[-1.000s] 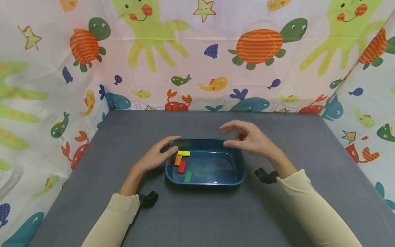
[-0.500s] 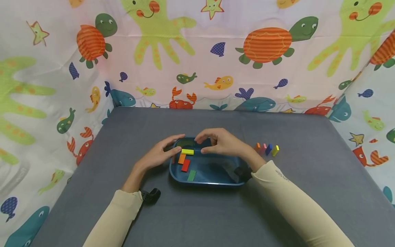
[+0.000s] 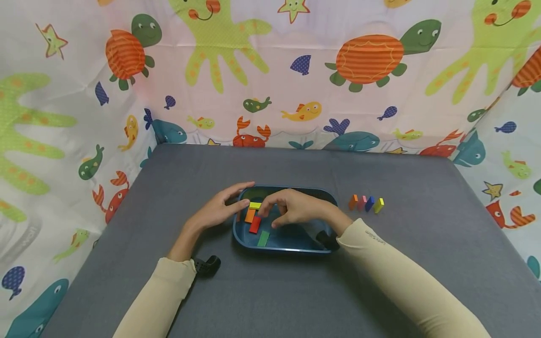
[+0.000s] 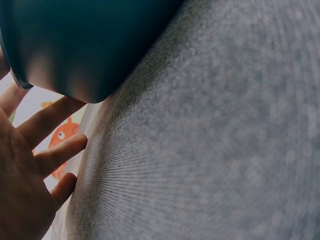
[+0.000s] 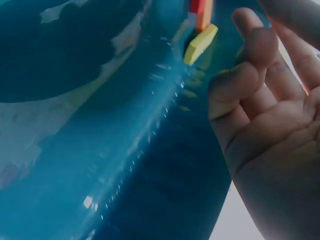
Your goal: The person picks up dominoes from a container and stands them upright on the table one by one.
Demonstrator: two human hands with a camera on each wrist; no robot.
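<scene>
In the head view a dark blue plastic tub point(image 3: 291, 249) sits on the grey table. My left hand point(image 3: 215, 211) rests against its left end, thumb over the rim; in the left wrist view its fingers point(image 4: 62, 155) are straight and spread by the outer wall. Inside the tub lie small flat domino-like blocks: a yellow block point(image 3: 255, 205), an orange block point(image 3: 250, 216), a red block point(image 3: 255, 225) and a green block point(image 3: 263, 239). Above the tub is my right hand point(image 3: 296, 206), fingers bent loosely near the red block, holding nothing visible.
Right of the tub an orange block point(image 3: 353, 202), a pink block point(image 3: 361, 203), a blue block point(image 3: 370, 203) and a yellow block point(image 3: 379, 205) stand upright in a row. A printed sea-animal curtain point(image 3: 270, 70) borders the table's back and sides.
My right hand has moved left and lower, from the tub's right side to over the blocks inside. The row of standing blocks has come into sight. The left hand stays at the tub.
</scene>
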